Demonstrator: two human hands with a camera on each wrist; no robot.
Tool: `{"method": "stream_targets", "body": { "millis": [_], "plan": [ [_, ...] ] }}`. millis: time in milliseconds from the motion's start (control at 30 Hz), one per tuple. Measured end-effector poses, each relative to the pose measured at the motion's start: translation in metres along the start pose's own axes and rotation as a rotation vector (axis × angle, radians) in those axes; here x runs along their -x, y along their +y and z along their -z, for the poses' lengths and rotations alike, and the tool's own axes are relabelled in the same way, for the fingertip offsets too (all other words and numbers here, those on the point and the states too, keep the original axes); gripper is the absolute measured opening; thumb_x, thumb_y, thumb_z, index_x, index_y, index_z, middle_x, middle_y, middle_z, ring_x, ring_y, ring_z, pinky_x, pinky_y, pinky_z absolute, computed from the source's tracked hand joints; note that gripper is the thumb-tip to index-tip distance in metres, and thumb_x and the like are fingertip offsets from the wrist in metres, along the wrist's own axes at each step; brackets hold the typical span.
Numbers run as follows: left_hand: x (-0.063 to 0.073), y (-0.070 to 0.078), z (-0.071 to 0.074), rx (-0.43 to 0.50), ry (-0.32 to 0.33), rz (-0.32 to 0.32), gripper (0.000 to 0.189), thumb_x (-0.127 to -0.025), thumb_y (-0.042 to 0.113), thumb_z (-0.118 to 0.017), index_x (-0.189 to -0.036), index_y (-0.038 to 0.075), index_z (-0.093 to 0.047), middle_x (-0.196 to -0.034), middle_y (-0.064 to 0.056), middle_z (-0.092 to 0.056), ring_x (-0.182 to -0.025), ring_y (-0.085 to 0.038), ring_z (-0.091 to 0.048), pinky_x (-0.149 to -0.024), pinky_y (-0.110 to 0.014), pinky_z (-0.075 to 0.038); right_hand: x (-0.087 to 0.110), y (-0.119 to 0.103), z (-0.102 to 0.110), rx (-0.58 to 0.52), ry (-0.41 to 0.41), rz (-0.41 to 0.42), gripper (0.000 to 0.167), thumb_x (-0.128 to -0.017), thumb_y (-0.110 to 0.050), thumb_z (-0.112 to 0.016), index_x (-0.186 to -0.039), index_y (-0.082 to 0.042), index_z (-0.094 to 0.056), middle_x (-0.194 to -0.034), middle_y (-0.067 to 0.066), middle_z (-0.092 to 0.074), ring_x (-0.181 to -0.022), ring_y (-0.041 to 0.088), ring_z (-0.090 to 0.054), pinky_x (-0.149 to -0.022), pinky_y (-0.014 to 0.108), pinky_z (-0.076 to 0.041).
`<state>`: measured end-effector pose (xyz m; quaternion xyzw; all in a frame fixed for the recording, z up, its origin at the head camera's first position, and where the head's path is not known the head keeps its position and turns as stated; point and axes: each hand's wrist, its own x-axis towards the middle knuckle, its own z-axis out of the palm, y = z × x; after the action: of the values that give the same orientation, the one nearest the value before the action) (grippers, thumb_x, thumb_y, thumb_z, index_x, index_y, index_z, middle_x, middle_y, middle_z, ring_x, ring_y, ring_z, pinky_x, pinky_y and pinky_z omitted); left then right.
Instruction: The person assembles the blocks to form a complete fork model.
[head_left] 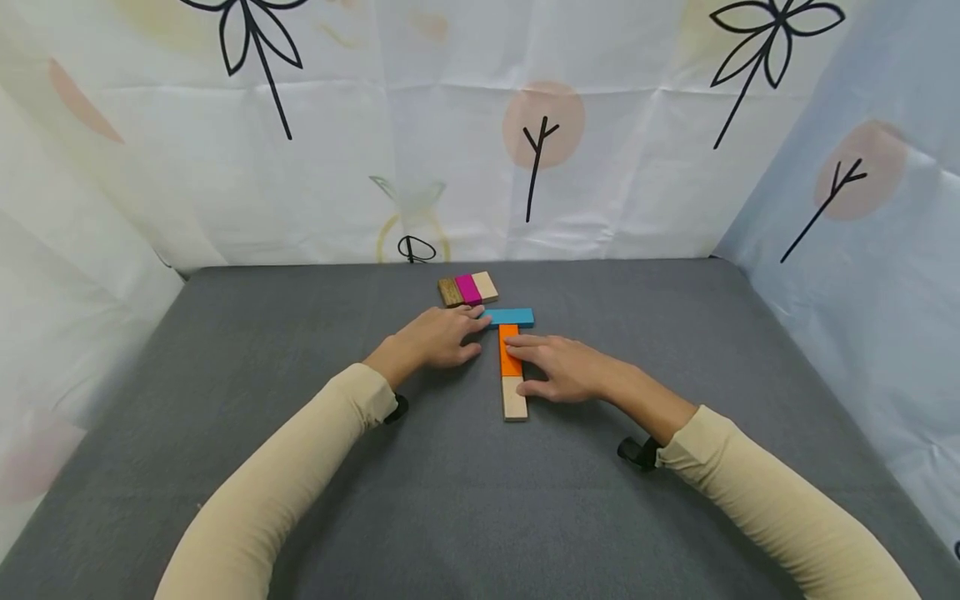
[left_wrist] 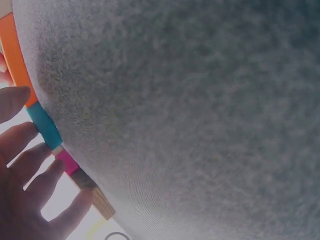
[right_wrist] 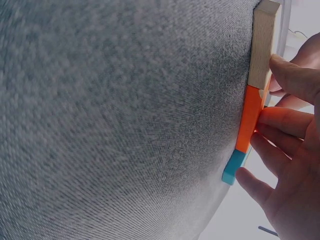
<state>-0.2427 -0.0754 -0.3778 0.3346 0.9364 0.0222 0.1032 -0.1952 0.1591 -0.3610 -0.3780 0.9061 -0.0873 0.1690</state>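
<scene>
In the head view, a blue wooden block (head_left: 512,317) lies crosswise. An orange block (head_left: 509,367) runs toward me from its near side, and a plain wooden block (head_left: 514,404) continues that line, so the three form a T. My left hand (head_left: 438,337) has its fingers extended, fingertips at the left end of the blue block. From the right, my right hand (head_left: 566,367) reaches over the column, fingertips on the orange block and thumb at the edge of the plain one. The left wrist view shows loosely spread fingers (left_wrist: 42,177) in front of the blocks.
Behind the left hand, a dark brown block (head_left: 451,292), a magenta block (head_left: 468,289) and a pale wooden block (head_left: 485,287) lie side by side. Grey cloth (head_left: 480,508) covers the table. A printed white curtain (head_left: 465,167) hangs along the back and sides.
</scene>
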Motion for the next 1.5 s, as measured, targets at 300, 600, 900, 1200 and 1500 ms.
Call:
{"method": "stream_targets", "body": {
  "millis": [300,600,900,1200,1500],
  "plan": [
    [-0.0027,-0.0014,0.0008,0.033,-0.01,-0.008,0.058,-0.102,0.033,-0.054,-0.154,0.014,-0.038,-0.159,-0.009,-0.034,-0.14,-0.029,-0.043,-0.11,-0.047,-0.039,-0.0001,-0.0001,-0.0005,-0.008,0.012,0.014,0.067,-0.099,-0.038,-0.062,-0.151,-0.001,-0.041,-0.16,0.013,-0.032,-0.144,0.033,-0.036,-0.114,0.053,-0.032],
    [-0.0021,-0.0016,0.002,0.043,-0.007,-0.026,0.057,-0.102,0.032,-0.054,-0.154,0.012,-0.039,-0.159,-0.011,-0.034,-0.14,-0.03,-0.043,-0.111,-0.048,-0.038,-0.0001,0.0019,-0.0012,-0.012,0.013,0.016,0.067,-0.099,-0.038,-0.061,-0.151,-0.002,-0.04,-0.16,0.012,-0.031,-0.144,0.033,-0.035,-0.114,0.053,-0.031],
    [0.0006,-0.0022,0.0018,0.031,-0.001,-0.023,0.057,-0.102,0.032,-0.055,-0.153,0.013,-0.04,-0.158,-0.011,-0.036,-0.14,-0.03,-0.042,-0.11,-0.047,-0.039,0.0,0.0001,-0.0013,-0.019,0.012,0.016,0.067,-0.099,-0.038,-0.062,-0.151,-0.002,-0.04,-0.16,0.012,-0.031,-0.144,0.032,-0.035,-0.114,0.053,-0.032],
    [-0.0014,0.0,0.0047,0.044,-0.013,-0.008,0.058,-0.101,0.033,-0.055,-0.154,0.013,-0.04,-0.158,-0.01,-0.035,-0.139,-0.029,-0.044,-0.111,-0.047,-0.037,0.0008,0.001,-0.0004,-0.019,0.016,0.012,0.067,-0.099,-0.037,-0.062,-0.151,-0.002,-0.04,-0.16,0.012,-0.031,-0.144,0.032,-0.036,-0.113,0.053,-0.032],
    [-0.0006,0.0028,0.0051,0.08,-0.027,-0.003,0.062,-0.101,0.033,-0.056,-0.155,0.009,-0.037,-0.16,-0.01,-0.033,-0.14,-0.029,-0.042,-0.114,-0.046,-0.035,0.0006,0.0013,-0.0014,-0.018,0.012,0.015,0.067,-0.099,-0.038,-0.061,-0.152,-0.002,-0.04,-0.161,0.012,-0.03,-0.144,0.032,-0.035,-0.113,0.053,-0.033]
  ]
}}
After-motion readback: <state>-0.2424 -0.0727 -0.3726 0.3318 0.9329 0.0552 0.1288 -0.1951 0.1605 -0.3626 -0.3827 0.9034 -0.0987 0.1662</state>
